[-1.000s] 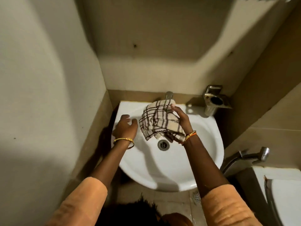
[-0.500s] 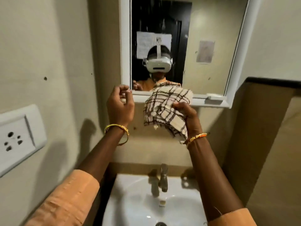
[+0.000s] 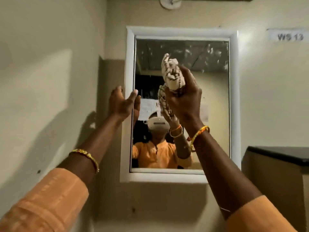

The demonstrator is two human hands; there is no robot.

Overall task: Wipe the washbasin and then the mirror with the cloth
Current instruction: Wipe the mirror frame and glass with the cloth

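Note:
A white-framed mirror (image 3: 215, 97) hangs on the cream wall straight ahead, its upper glass speckled with spots. My right hand (image 3: 185, 99) is raised in front of the glass, shut on a bunched cream cloth with dark checks (image 3: 173, 74), which is held against or just off the upper middle of the mirror. My left hand (image 3: 122, 103) is up beside the mirror's left frame, fingers apart and palm turned inward, holding nothing. The washbasin is out of view below.
A dark-topped tiled ledge (image 3: 277, 153) juts out at the right. A small label reading WS 13 (image 3: 290, 36) is on the wall at upper right. A round white fitting (image 3: 170, 3) sits above the mirror. Bare wall fills the left.
My view has swung up from the basin to the mirror. Both hands rose, and the cloth went from below the mirror's bottom edge to its upper glass. The left hand opened.

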